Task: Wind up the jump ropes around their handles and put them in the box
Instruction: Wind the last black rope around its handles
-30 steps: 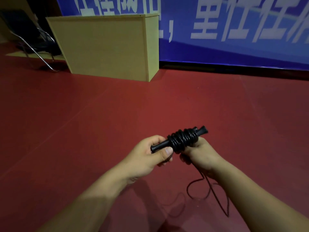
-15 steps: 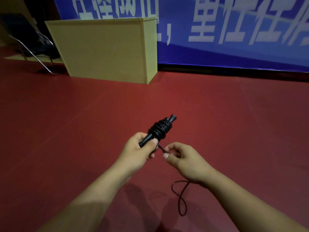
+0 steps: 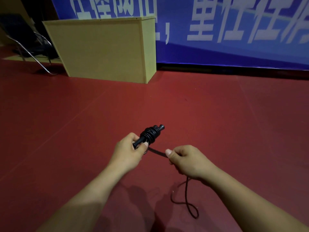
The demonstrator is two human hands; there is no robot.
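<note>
Winding the last slack of the rope onto its handles.

My left hand (image 3: 128, 152) was clamped round the near end of the paired black plastic handles (image 3: 151, 135), coils bunched just beyond its thumb. My right hand (image 3: 187, 160) pinched the thin black cord (image 3: 158, 152) taut, just beside that grip; the loose tail (image 3: 189, 204) trailed below it on the red floor. I judged each turn needed steady tension, laid snug against the coils. The tan wooden box (image 3: 103, 47) stood well beyond both hands.
</note>
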